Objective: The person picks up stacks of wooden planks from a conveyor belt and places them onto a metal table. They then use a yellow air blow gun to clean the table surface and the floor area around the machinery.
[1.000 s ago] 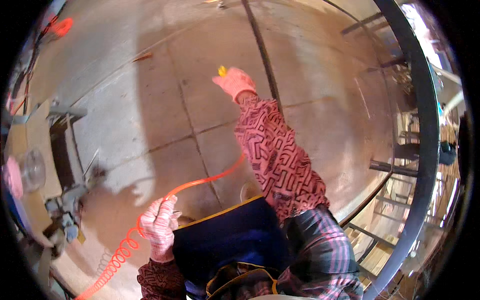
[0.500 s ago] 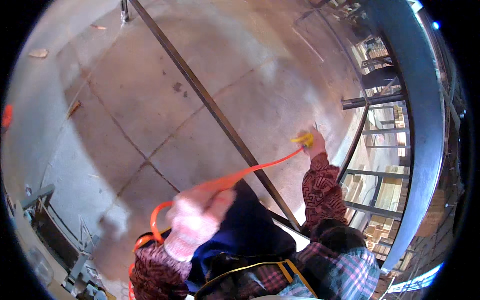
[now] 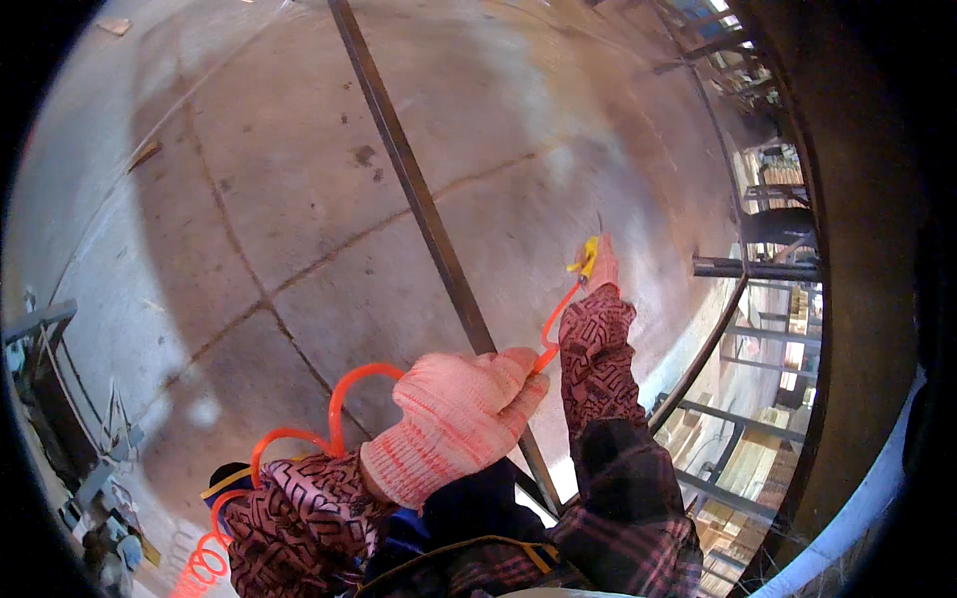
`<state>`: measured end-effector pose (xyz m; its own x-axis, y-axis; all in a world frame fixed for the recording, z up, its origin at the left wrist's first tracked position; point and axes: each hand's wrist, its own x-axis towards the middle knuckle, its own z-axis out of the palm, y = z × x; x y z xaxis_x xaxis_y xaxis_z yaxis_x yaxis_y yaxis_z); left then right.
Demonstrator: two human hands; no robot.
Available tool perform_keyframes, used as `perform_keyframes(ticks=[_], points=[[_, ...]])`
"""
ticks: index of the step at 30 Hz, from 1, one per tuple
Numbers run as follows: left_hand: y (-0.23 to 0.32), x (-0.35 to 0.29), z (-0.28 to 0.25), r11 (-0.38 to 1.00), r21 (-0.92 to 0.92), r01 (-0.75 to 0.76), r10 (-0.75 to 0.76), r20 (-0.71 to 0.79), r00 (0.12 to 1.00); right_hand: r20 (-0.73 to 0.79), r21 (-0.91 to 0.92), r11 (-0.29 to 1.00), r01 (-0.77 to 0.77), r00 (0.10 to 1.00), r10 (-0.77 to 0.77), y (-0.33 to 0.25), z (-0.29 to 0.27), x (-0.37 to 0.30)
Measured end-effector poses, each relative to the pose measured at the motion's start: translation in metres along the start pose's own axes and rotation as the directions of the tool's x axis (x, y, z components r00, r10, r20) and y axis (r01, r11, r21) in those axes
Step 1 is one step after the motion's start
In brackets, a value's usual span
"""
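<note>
We hold a yellow air blow gun (image 3: 589, 257) in the closed fingers of our gloved right hand (image 3: 605, 267), its thin nozzle (image 3: 600, 223) pointing beyond them. Nearer us, our gloved left hand (image 3: 449, 424), fingers pressed together, pinches the orange coiled hose (image 3: 367, 370) leading there. Behind those fingers runs a dark metal bar (image 3: 424, 214); farther out, concrete floor (image 3: 289, 149).

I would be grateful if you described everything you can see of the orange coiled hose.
The orange coiled hose is a slim, smooth tube that looks like plastic. Small coils show at the lower left; then it rises in wider, looser loops beside the reddish patterned left sleeve and passes behind the pink knit-gloved left hand. It emerges at that hand's fingertips and runs up to the yellow handheld tool in the pink-gloved right hand. Its other end is out of view.
</note>
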<state>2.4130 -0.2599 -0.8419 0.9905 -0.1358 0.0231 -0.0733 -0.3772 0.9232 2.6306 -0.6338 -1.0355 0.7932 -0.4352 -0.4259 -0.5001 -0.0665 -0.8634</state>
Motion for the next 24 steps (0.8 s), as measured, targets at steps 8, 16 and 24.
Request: perform_keyframes(ticks=[8,16,24], points=[[-0.003,0.011,-0.022,0.985,0.045,0.164,-0.167,0.087,0.982,0.040,-0.075,0.997,0.005,0.999,-0.002,-0.063,0.106,0.060],[-0.011,0.024,-0.028,0.992,-0.015,0.129,-0.128,0.034,0.991,0.232,0.076,0.994,0.072,0.969,-0.088,-0.109,0.188,0.101],[-0.028,0.026,-0.016,1.000,0.006,-0.023,0.023,-0.068,0.997,0.212,0.058,0.988,0.142,0.966,-0.151,-0.135,0.251,0.086]])
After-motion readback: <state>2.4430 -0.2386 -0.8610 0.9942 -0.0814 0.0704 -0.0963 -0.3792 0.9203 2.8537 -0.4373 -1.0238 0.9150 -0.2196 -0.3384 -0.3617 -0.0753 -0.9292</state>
